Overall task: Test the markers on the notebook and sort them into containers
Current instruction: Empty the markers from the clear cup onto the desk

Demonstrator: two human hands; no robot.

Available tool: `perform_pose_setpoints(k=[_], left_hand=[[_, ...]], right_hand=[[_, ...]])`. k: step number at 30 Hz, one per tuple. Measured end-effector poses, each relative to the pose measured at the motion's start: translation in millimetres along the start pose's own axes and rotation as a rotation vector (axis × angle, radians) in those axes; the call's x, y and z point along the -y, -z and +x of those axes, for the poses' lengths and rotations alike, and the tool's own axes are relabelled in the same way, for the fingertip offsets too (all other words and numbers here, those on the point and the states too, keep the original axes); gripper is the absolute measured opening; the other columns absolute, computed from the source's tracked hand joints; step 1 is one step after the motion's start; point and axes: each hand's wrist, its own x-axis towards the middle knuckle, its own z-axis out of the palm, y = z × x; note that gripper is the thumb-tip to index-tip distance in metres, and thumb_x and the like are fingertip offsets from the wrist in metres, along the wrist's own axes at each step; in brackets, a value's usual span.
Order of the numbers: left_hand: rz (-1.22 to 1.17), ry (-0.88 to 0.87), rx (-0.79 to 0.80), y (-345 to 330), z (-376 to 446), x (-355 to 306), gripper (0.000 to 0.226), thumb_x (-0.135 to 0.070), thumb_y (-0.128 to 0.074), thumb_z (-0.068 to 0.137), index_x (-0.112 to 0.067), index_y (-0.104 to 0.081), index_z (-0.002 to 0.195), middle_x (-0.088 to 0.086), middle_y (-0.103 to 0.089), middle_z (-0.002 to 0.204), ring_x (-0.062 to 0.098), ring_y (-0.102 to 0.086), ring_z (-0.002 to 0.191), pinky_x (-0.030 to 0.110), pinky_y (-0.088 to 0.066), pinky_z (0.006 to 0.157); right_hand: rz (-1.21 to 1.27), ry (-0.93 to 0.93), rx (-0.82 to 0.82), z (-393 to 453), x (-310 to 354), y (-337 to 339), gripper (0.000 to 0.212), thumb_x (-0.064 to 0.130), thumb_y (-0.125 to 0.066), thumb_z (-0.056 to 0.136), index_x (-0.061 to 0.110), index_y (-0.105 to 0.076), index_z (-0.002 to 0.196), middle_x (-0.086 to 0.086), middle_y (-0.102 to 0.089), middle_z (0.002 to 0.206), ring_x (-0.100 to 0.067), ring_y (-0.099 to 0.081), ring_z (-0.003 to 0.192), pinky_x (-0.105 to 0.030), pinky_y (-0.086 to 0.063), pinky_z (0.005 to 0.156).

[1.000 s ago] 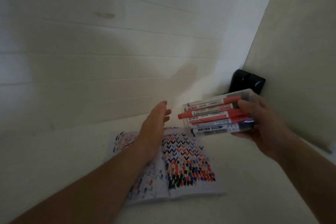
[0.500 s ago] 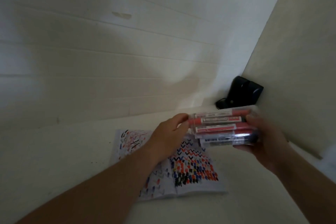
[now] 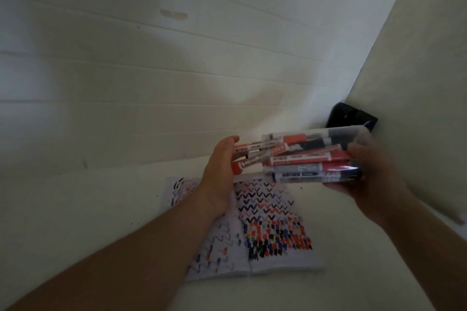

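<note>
Above notebook (image 3: 255, 232): clear container (image 3: 348, 134), seemingly marker-filled, between both hands.

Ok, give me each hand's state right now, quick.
Left hand: grips the ends of red markers sticking out of the container.
Right hand: holds the clear container of markers.

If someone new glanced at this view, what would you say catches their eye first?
Most likely the clear container packed with red and dark markers, held sideways in mid-air by the right hand, while the left hand grips several markers sticking out of its open end. Below them, the open notebook lies flat on the white table, covered in colourful test marks.
</note>
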Motion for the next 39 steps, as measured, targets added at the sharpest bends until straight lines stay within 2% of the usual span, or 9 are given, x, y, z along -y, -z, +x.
perform_pose_setpoints(k=[2, 6, 9, 12, 16, 20, 27, 32, 39], left_hand=[[-0.058, 0.015, -0.032, -1, -1, -1, 0.028, -0.044, -0.049, 0.104, -0.031, -0.069, 0.119, 0.009, -0.069, 0.124, 0.035, -0.07, 0.108, 0.061, -0.058, 0.089], [-0.052, -0.072, -0.029, 0, 0, 0, 0.019, -0.029, -0.059, 0.102, -0.028, -0.071, 0.117, 0.009, -0.072, 0.116, 0.023, -0.075, 0.089, 0.04, -0.063, 0.067], [0.301, -0.246, 0.013, 1, 0, 8, 0.015, -0.034, -0.071, 0.095, -0.034, -0.076, 0.109, -0.006, -0.072, 0.116, 0.014, -0.072, 0.1, 0.04, -0.063, 0.085], [0.833, -0.474, 0.265, 6, -3, 4, 0.037, -0.058, -0.071, 0.087, -0.04, -0.069, 0.118, -0.023, -0.065, 0.116, -0.005, -0.061, 0.104, 0.025, -0.055, 0.09], [1.359, -0.418, 0.545, 9, 6, -13, 0.099, -0.079, -0.076, 0.063, -0.046, -0.038, 0.148, -0.015, -0.053, 0.142, 0.008, -0.054, 0.123, 0.038, -0.05, 0.104], [1.578, -0.538, 0.461, -6, 0, -8, 0.098, -0.065, -0.077, 0.065, -0.044, -0.03, 0.148, -0.014, -0.047, 0.143, 0.015, -0.049, 0.125, 0.041, -0.05, 0.103], [1.714, -0.207, 0.647, -47, 14, -26, 0.08, -0.047, -0.089, 0.063, -0.036, -0.047, 0.13, -0.012, -0.06, 0.117, 0.009, -0.061, 0.101, 0.032, -0.055, 0.092], [1.736, -0.192, 0.605, -51, 19, -34, 0.054, -0.037, -0.081, 0.075, -0.034, -0.051, 0.12, -0.011, -0.062, 0.105, 0.007, -0.061, 0.091, 0.026, -0.052, 0.074], [1.715, 0.028, 0.566, -46, 28, -59, 0.04, -0.037, -0.085, 0.076, -0.035, -0.061, 0.108, -0.005, -0.068, 0.105, 0.019, -0.068, 0.095, 0.044, -0.06, 0.079]], right_hand=[[-0.03, 0.01, 0.042, 6, 1, 1, 0.05, 0.033, -0.061, 0.083, 0.011, -0.057, 0.128, -0.025, -0.065, 0.123, -0.053, -0.065, 0.107, -0.066, -0.055, 0.087], [-0.033, -0.014, 0.008, 2, -8, 2, 0.046, 0.032, -0.058, 0.084, 0.018, -0.059, 0.128, -0.019, -0.068, 0.121, -0.048, -0.068, 0.107, -0.056, -0.059, 0.082], [0.015, -0.029, -0.028, -6, -21, 9, 0.046, 0.034, -0.055, 0.087, 0.018, -0.06, 0.13, -0.019, -0.068, 0.125, -0.046, -0.067, 0.111, -0.06, -0.057, 0.088], [0.029, -0.038, -0.032, -16, -28, 14, 0.045, 0.035, -0.053, 0.088, 0.018, -0.061, 0.129, -0.019, -0.067, 0.127, -0.046, -0.067, 0.111, -0.065, -0.054, 0.09], [0.065, -0.015, -0.038, -26, -40, 24, 0.044, 0.032, -0.05, 0.09, 0.015, -0.06, 0.129, -0.022, -0.065, 0.128, -0.05, -0.065, 0.112, -0.069, -0.052, 0.09], [0.112, 0.044, -0.028, -32, -54, 26, 0.046, 0.025, -0.049, 0.092, 0.006, -0.052, 0.134, -0.026, -0.061, 0.129, -0.055, -0.062, 0.11, -0.074, -0.051, 0.085], [0.116, 0.056, -0.086, -30, -57, 31, 0.052, 0.025, -0.063, 0.088, 0.018, -0.054, 0.138, -0.013, -0.066, 0.129, -0.041, -0.072, 0.103, -0.062, -0.059, 0.081], [0.111, 0.056, -0.064, -32, -52, 56, 0.036, 0.027, -0.055, 0.094, 0.023, -0.063, 0.129, -0.011, -0.07, 0.123, -0.04, -0.072, 0.103, -0.061, -0.059, 0.086], [0.226, 0.007, -0.118, -27, -55, 87, 0.049, 0.032, -0.059, 0.089, 0.02, -0.057, 0.136, -0.011, -0.072, 0.122, -0.041, -0.07, 0.107, -0.051, -0.059, 0.079]])
